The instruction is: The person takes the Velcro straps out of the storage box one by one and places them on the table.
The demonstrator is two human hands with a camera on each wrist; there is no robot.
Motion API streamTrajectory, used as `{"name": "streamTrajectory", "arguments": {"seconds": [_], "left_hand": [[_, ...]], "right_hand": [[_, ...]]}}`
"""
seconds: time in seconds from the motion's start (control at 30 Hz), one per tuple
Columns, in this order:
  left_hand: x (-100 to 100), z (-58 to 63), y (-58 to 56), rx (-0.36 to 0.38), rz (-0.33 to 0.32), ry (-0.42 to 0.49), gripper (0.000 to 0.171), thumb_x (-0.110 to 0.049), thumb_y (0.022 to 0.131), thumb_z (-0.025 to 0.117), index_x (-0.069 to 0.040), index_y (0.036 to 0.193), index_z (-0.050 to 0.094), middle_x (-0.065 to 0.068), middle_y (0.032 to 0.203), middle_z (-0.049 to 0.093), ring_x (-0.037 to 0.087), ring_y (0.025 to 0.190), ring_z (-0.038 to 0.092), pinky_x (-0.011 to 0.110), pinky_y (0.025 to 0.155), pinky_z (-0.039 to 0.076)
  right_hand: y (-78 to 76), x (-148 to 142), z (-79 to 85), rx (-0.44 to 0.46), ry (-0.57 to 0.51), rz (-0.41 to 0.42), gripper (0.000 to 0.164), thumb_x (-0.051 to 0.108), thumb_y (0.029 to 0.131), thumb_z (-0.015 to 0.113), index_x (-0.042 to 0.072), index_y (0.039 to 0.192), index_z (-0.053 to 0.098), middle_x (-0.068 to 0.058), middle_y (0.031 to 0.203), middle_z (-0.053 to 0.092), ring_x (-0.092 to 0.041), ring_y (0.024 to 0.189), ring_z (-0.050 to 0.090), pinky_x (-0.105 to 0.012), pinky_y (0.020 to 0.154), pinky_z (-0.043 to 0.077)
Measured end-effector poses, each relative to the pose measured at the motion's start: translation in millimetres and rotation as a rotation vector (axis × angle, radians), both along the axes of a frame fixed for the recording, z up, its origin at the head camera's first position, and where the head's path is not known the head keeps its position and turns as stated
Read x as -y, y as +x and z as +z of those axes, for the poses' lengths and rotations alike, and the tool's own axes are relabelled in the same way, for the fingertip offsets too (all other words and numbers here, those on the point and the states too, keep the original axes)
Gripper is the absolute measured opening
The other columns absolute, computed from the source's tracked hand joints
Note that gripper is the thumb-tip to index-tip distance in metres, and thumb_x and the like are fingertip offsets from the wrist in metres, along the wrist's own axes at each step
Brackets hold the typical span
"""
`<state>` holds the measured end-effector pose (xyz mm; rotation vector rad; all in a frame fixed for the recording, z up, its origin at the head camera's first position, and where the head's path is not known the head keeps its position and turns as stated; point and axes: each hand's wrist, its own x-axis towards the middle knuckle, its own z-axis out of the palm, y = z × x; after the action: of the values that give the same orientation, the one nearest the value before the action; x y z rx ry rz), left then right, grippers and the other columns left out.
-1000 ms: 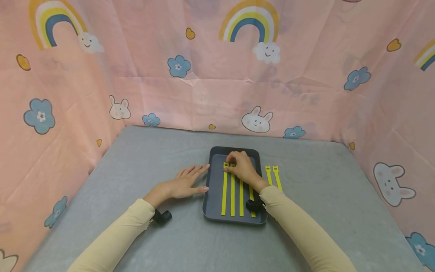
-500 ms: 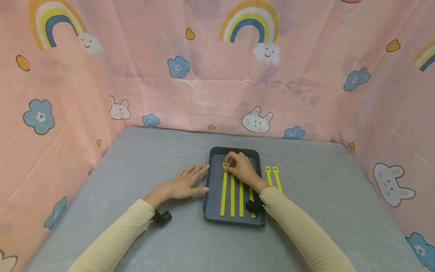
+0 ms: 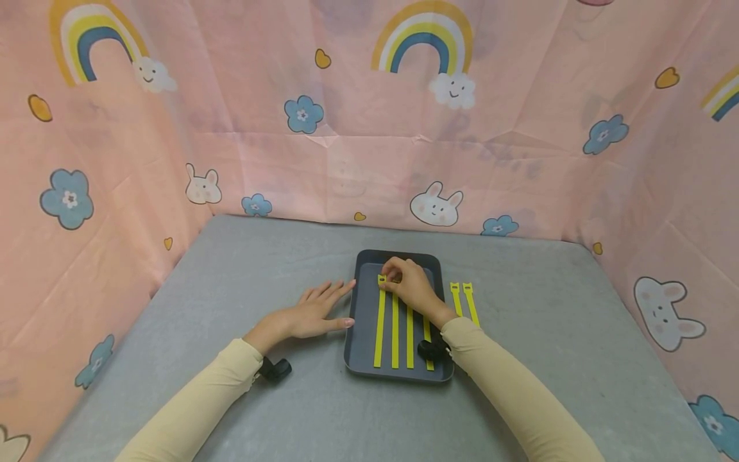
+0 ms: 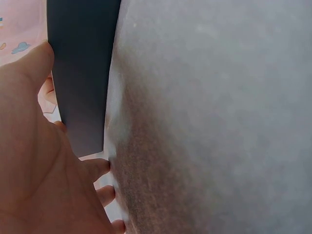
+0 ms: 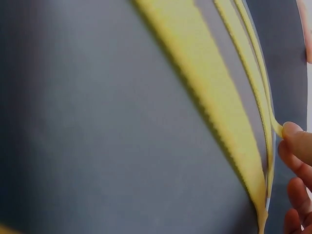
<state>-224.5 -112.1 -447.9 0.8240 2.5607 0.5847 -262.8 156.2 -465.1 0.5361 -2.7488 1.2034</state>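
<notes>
A dark grey tray point(image 3: 364, 340) lies on the table with several yellow hook-and-loop cable ties lengthwise inside it. Its leftmost cable tie point(image 3: 378, 333) has its slotted head right at the fingertips of my right hand point(image 3: 414, 287). The right wrist view shows the thumb point(image 5: 295, 136) pinching that tie's raised end. My left hand point(image 3: 308, 316) spreads its straight fingers against the tray's left side, and in the left wrist view its thumb lies at the rim of the tray wall point(image 4: 83, 78). The right hand and wrist hide parts of the other ties.
Two more yellow cable ties point(image 3: 469, 298) lie on the grey table point(image 3: 548, 333) just right of the tray, partly under the right forearm. A pink printed cloth point(image 3: 346, 167) rises around the table's back and sides.
The leftmost cable tie has shifted slightly left at its head, with the right hand's fingertips moving along. My left hand and the tray have stayed in place.
</notes>
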Motion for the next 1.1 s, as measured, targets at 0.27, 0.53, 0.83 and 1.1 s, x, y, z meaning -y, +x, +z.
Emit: {"name": "streamTrajectory", "arguments": {"seconds": [0.27, 0.53, 0.83, 1.1], "left_hand": [[-1, 4.1, 0.6, 0.008, -0.005, -0.022, 0.086, -0.071, 0.094, 0.041, -0.038, 0.159, -0.003, 0.007, 0.169, 0.005, 0.033, 0.157, 0.0, 0.06, 0.124, 0.002], [-1, 3.7, 0.9, 0.006, -0.009, -0.016, 0.085, -0.071, 0.094, 0.041, -0.036, 0.16, -0.002, 0.008, 0.169, 0.005, 0.033, 0.157, 0.0, 0.06, 0.124, 0.003], [-1, 1.2, -0.2, -0.007, -0.001, -0.023, 0.084, -0.071, 0.094, 0.042, -0.038, 0.159, -0.002, 0.009, 0.169, 0.008, 0.035, 0.157, 0.002, 0.063, 0.123, 0.005], [-2, 1.3, -0.4, -0.008, 0.003, -0.026, 0.084, -0.07, 0.094, 0.043, -0.038, 0.159, 0.0, 0.009, 0.169, 0.008, 0.035, 0.157, 0.002, 0.062, 0.123, 0.005]], "right_hand": [[0.2, 0, -0.2, 0.0, -0.013, -0.012, 0.018, 0.017, 0.087, 0.077, 0.014, 0.1, 0.065, -0.004, 0.089, 0.067, -0.016, 0.081, 0.059, -0.032, 0.078, 0.046], [1.0, 2, 0.8, 0.011, -0.015, -0.015, 0.017, 0.017, 0.087, 0.077, 0.014, 0.099, 0.066, -0.003, 0.089, 0.068, -0.013, 0.077, 0.062, -0.029, 0.074, 0.05], [3.4, 5, 7.3, 0.007, -0.061, -0.015, 0.017, 0.016, 0.086, 0.077, 0.014, 0.099, 0.066, -0.003, 0.086, 0.072, -0.013, 0.074, 0.064, -0.028, 0.067, 0.05], [8.4, 9, 20.6, 0.009, -0.095, 0.017, 0.018, 0.017, 0.087, 0.076, 0.014, 0.102, 0.066, -0.003, 0.087, 0.073, -0.013, 0.075, 0.064, -0.028, 0.068, 0.052]]}}
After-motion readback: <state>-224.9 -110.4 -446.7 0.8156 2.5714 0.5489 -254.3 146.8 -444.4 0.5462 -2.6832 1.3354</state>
